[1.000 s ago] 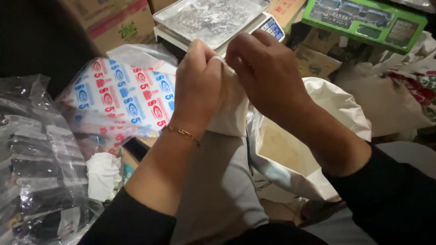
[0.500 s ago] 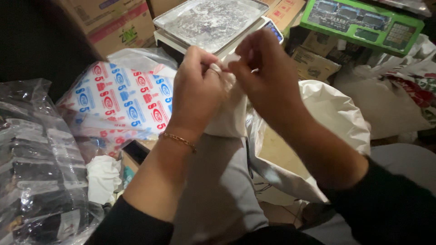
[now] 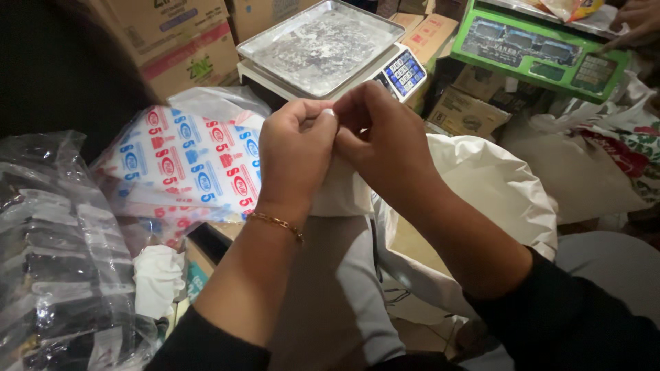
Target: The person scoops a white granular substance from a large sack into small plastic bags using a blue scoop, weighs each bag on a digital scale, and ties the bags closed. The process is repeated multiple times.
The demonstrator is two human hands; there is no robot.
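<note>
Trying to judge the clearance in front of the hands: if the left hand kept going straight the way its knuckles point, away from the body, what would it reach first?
Probably the metal weighing tray on the white digital scale, which lies just beyond the left hand. Depth is unclear.

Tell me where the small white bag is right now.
In the head view the small white bag is at centre, pinched at its top between the left hand and right hand, in front of the scale.
</note>
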